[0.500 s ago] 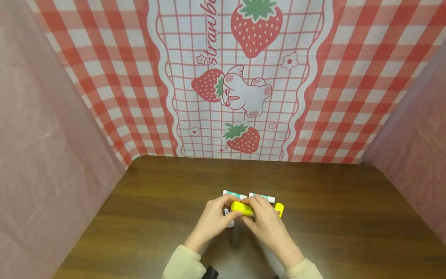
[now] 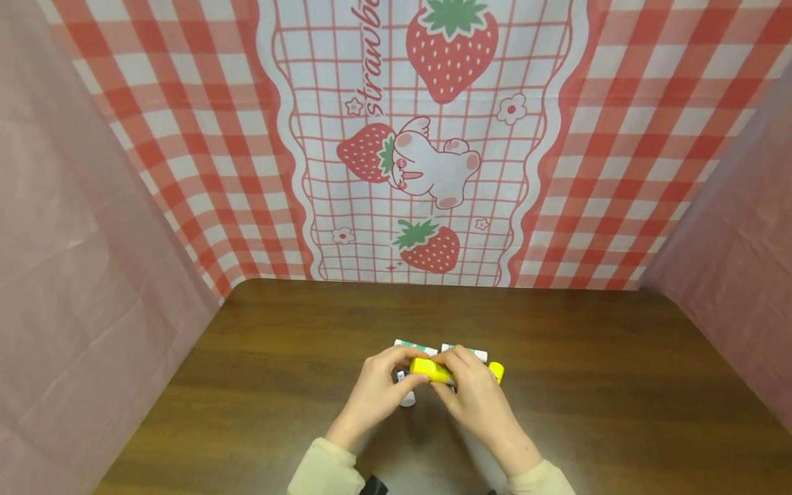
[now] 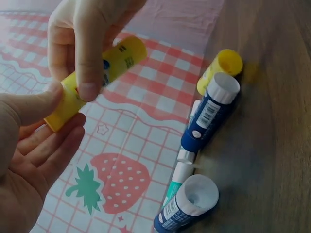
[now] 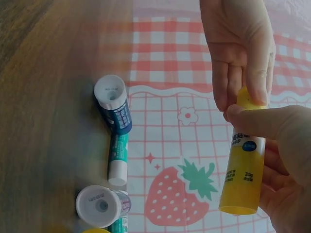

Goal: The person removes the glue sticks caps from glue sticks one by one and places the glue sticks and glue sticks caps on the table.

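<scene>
Red-checked strawberry cloth [image 2: 216, 137] backs the brown wooden surface [image 2: 278, 350]; at lower centre of the head frame, a yellow glue stick [image 2: 427, 370] is held above the surface, its left end pinched in the grip of the left hand [image 2: 377, 385], its right end in that of the right hand [image 2: 476, 392]. Two green-and-white tubes [image 2: 465, 353] lie just above the hands in frame, a second yellow stick [image 2: 497, 372] right of them. Left wrist view, lower right: two navy sticks [image 3: 206, 116], white ends facing the camera.

L hand [image 2: 375, 390] nr. R hand [image 2: 473, 390], both pinching.
</scene>
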`<state>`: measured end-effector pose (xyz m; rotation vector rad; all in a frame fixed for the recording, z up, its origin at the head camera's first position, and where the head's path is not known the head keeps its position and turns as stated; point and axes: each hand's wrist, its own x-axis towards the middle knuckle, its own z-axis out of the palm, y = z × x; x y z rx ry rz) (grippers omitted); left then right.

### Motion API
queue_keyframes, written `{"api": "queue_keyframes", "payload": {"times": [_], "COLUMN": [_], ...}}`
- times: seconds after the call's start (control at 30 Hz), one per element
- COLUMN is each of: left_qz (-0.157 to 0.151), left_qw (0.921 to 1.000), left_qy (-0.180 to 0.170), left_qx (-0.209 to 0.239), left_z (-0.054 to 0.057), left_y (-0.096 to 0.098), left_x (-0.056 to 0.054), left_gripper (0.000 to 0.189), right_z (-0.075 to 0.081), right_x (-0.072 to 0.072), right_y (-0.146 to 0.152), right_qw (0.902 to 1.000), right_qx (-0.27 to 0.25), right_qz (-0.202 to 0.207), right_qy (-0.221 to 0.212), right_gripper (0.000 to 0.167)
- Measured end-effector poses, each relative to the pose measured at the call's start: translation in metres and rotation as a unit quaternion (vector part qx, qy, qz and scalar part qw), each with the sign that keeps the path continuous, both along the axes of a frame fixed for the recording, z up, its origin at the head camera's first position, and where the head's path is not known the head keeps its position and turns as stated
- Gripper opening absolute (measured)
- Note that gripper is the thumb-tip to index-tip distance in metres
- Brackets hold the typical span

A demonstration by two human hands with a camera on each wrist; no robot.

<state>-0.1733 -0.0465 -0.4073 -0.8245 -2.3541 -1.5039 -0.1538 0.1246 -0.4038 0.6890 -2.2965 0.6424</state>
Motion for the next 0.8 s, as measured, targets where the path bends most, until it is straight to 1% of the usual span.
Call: {"api": "queue_keyframes", "payload": {"times": [0.1, 0.23, 0.47, 0.8], "left_qz": [-0.003, -0.003, -0.009, -0.017], "left_qw": [0.9996, 0.9988, 0.9981, 0.9973], "left_qy": [0.024, 0.044, 0.057, 0.065], "left_qx": [-0.014, -0.023, -0.023, -0.029], "left_z": [-0.0016, -0.0025, -0.0019, -0.0017], "left_y": [-0.0007, -0.0010, -0.0020, -0.0019], "left_x": [0.0005, -0.0002, -0.0008, 0.0004], "left_gripper": [0.025, 0.025, 0.026, 0.027], "right_z": [0.0008, 0.0024, 0.0048, 0.0061], "right_x": [0.0019, 0.0016, -0.0005, 0.0006], "right_y": [0.0010, 0.0025, 0.0054, 0.0077], "right_qw": [0.9999, 0.9998, 0.9996, 0.9994], "right_qx": [0.002, 0.009, 0.010, 0.004], "right_qz": [0.004, 0.013, 0.028, 0.031], "right_qy": [-0.010, -0.013, 0.002, -0.017], "right_gripper": [0.036, 0.036, 0.037, 0.035]}}
